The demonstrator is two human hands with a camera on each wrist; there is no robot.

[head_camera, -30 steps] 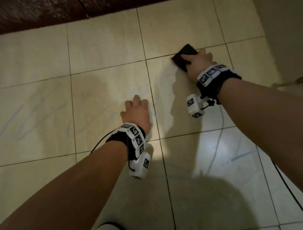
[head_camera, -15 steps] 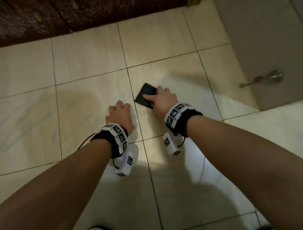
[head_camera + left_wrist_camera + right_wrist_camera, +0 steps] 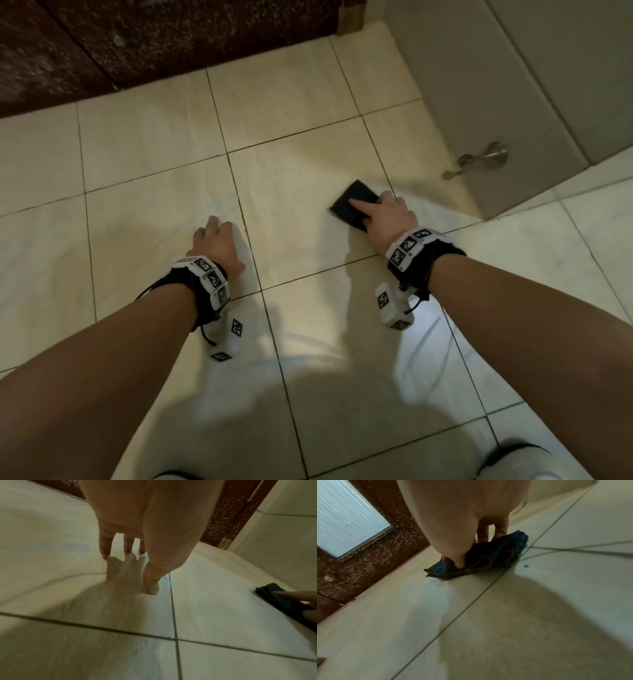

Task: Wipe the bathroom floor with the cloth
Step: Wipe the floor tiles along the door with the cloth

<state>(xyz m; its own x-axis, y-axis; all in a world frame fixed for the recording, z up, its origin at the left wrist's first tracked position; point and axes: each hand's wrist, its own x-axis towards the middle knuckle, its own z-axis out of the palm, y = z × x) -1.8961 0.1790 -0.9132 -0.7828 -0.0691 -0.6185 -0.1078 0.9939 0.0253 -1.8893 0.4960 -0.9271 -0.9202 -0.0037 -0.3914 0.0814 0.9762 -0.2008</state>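
We press the folded, fuzzy dark blue cloth (image 3: 356,205) flat on the shiny cream tile floor (image 3: 298,178) with our right hand (image 3: 390,219) curled over it to rub, while our left hand (image 3: 215,245), fingers spread and holding nothing, props us up.

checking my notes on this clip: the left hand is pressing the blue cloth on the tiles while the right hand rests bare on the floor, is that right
The hands are swapped. The right hand presses the folded blue cloth onto the tiles, its thumb pinching the cloth's edge in the right wrist view. The left hand rests bare on the floor, fingertips down, as the head view shows.
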